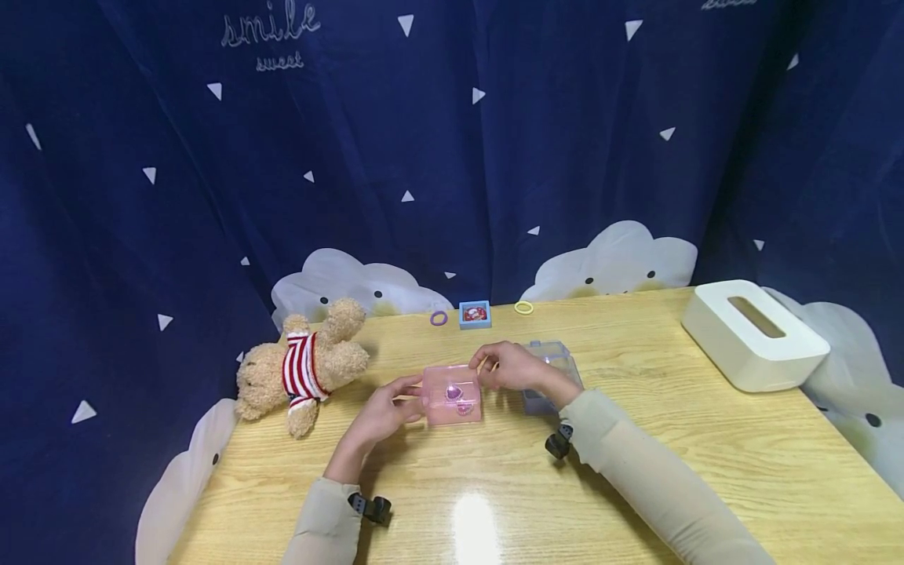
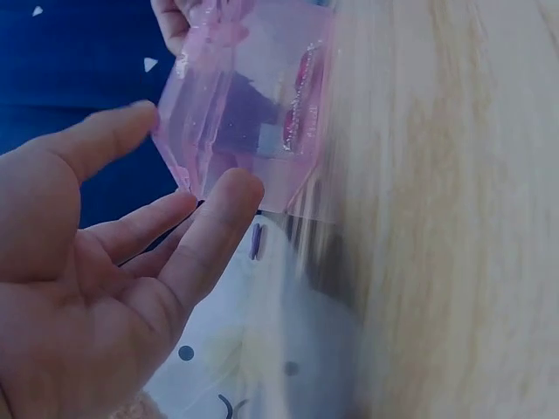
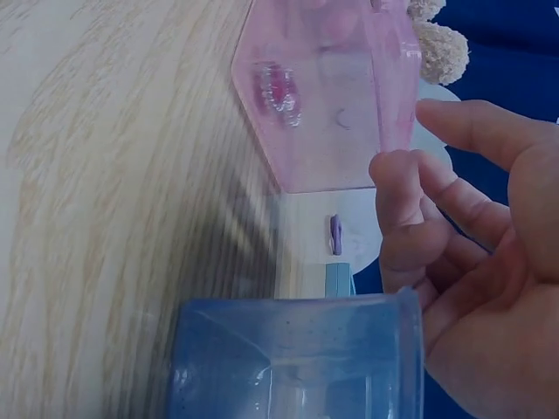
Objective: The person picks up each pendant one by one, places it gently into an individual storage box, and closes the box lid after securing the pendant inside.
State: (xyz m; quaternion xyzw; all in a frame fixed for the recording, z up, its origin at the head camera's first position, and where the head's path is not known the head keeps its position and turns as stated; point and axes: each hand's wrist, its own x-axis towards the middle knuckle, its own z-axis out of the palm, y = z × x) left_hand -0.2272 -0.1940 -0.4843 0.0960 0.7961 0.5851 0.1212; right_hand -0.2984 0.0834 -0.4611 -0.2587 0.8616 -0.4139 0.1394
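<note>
The pink box [image 1: 453,395] rests on the bench [image 1: 636,471] just in front of the clear blue box [image 1: 547,369], apparently shut with its trinkets inside, while the left hand [image 1: 384,408] and the right hand [image 1: 512,367], fingers nearly straight, touch its two ends without gripping.

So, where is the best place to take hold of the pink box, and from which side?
Probably by its two short ends, one hand from each side. The pink box lies flat on the table, wider than deep, and the left hand and right hand already sit at those ends.
</note>
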